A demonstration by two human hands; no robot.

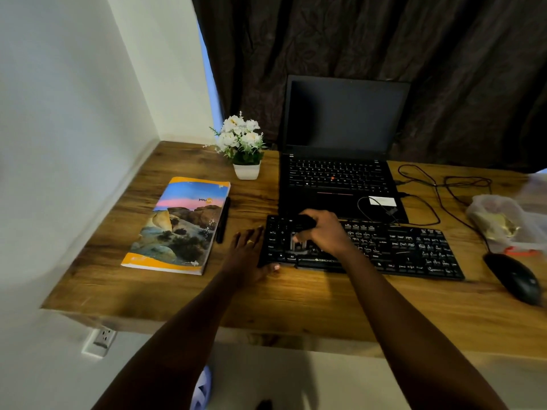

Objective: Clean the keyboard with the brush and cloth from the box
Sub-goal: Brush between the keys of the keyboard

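One flat black plastic keyboard (pixel 399 250) with white-lettered keys lies on the grained wooden worktop (pixel 296 300), just in front of one open black laptop (pixel 340 173). The right hand (pixel 322 232) curls round what looks like a dark-handled brush (pixel 299 242), its pale bristles down on the keyboard's left keys. The left hand (pixel 245 255) lies with fingers straight against the keyboard's left end. One glossy notebook (pixel 183 226), one pen (pixel 222 220) and one rounded mouse (pixel 515 278) lie nearby.

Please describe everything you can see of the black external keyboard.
The keyboard is black, seemingly plastic, full-size, with white legends and a Zebronics mark on its front edge. It lies flat on the wooden desk, before the laptop. The left hand touches its left end; the right hand holds a brush on its left keys.
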